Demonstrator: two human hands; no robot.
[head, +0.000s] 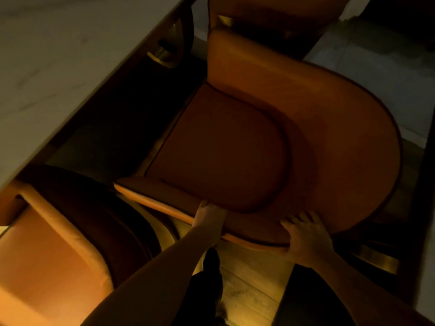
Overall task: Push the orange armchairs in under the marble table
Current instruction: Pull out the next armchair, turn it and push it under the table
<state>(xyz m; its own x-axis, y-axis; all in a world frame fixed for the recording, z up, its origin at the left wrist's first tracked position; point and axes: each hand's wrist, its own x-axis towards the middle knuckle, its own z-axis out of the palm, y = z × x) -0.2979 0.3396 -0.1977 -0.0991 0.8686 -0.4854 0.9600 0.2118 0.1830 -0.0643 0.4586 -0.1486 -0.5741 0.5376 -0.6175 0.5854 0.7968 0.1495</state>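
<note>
An orange armchair [235, 147] with a curved back fills the middle of the head view, turned at an angle, its open front facing the marble table [58, 67] at the upper left. A gap of dark floor lies between seat and table edge. My left hand [209, 217] grips the near armrest from outside. My right hand [306, 236] is curled over the rim of the chair's back. A second orange armchair [47, 243] sits at the lower left, partly under the table. A third [270, 17] shows at the top edge.
Brass-capped chair legs [162, 55] stand under the table edge. Another brass foot [376, 257] shows at the lower right. Wooden floor [247, 285] lies below me, with my dark trouser legs and shoe on it. Pale tiles [376, 55] lie at the upper right.
</note>
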